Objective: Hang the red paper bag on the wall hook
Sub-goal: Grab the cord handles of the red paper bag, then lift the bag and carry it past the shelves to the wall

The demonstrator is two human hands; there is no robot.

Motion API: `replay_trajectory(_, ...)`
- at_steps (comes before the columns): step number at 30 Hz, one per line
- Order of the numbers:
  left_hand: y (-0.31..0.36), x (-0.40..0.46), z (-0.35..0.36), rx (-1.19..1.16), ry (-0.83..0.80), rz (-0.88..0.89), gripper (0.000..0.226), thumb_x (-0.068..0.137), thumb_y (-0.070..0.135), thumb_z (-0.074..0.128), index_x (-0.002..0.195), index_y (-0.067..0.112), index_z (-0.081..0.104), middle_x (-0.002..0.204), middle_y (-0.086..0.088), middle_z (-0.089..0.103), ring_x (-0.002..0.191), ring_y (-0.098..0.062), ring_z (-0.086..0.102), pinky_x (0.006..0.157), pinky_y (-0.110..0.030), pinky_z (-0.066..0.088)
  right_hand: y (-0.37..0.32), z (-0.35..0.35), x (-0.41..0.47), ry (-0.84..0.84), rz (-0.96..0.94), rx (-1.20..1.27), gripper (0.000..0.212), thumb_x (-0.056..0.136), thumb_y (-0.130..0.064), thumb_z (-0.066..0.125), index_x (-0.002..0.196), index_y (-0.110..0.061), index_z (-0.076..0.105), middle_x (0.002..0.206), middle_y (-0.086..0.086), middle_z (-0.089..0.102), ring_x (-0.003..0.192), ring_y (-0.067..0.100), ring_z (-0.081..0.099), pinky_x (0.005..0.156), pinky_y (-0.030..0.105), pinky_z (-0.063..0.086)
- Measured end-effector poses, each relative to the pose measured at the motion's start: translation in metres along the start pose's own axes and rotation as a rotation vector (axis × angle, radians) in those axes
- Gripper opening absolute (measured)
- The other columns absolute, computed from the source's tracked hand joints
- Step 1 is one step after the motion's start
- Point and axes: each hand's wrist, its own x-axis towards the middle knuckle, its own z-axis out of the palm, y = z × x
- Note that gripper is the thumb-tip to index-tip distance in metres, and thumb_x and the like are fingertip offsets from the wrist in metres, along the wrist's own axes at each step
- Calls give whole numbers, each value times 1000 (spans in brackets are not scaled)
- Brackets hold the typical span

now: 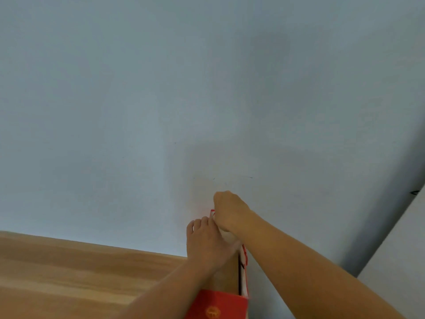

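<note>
The right hand (227,209) is clenching in a fist around the red handle (212,212) at the top of the red paper bag (220,305), pressing it up against the pale wall (138,111), while the left hand (204,240) is resting with loose, spread fingers on the bag's upper edge, grasping nothing that I can make out. The hook itself is hiding behind the fist, so I'd judge the handle loop wants lifting clear over it and settling fully before either hand is letting go. The bag is hanging low beside the wooden worktop (69,268).

Soft, dim light; slight blur.
</note>
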Motion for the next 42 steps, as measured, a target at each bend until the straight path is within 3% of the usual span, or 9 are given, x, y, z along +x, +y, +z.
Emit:
replay_trajectory(3,6,-2,-3,-59,36,-87,69,62,65,21,99,22,60,93,6,66,99,-20,59,110,-41,36,-5,-4,0,-1,50,64,12,92,-3,68,93,-9,57,88,9,59,77,25,60,63,29,43)
replay_trajectory(6,-2,-3,-14,-125,73,-71,22,82,44,52,73,26,58,63,11,57,70,-11,55,109,-38,34,-5,-7,1,-37,90,120,27,84,0,71,72,-9,48,71,5,54,59,20,52,49,27,39)
replay_trajectory(9,-23,1,-35,-56,97,-6,20,84,31,60,65,23,59,51,8,52,52,-10,46,90,-37,47,1,-10,-1,-191,61,189,17,88,-12,63,73,-4,62,75,15,72,60,25,64,58,29,55)
replay_trajectory(12,-43,2,-62,18,93,59,15,84,31,60,79,23,72,73,0,73,70,-22,65,69,-37,51,0,-6,-4,-339,-19,461,29,96,-20,53,79,-5,71,80,11,75,72,24,71,84,41,63)
replay_trajectory(17,-72,-14,-105,34,168,33,19,90,28,62,104,30,76,93,5,78,88,-21,69,80,-39,55,-24,-13,-8,-313,-233,376,24,94,-37,59,79,-18,65,84,6,68,72,18,62,66,32,54)
replay_trajectory(24,-115,-82,-150,55,323,-252,24,84,32,52,99,37,71,83,10,74,82,-16,68,72,-41,58,-103,-3,-43,-266,-600,191,27,92,-48,58,87,-22,55,82,-2,55,68,16,50,63,33,42)
replay_trajectory(31,-159,-148,-201,217,336,-359,17,90,26,63,103,32,73,91,10,75,81,-10,66,71,-33,57,-190,25,-77,90,-818,4,25,101,-28,47,117,-13,59,104,7,58,85,24,54,72,39,50)
replay_trajectory(35,-197,-196,-240,357,346,-452,9,92,29,64,96,35,69,88,16,69,73,-7,58,54,-22,39,-249,34,-95,179,-951,0,26,103,-24,42,116,-12,61,107,8,56,92,25,54,66,37,39)
replay_trajectory(42,-265,-296,-294,385,515,-624,2,90,30,71,92,30,71,83,12,74,77,-11,68,61,-34,56,-374,51,-129,201,-1160,79,15,93,-28,52,93,-19,64,93,4,64,81,25,61,67,42,54)
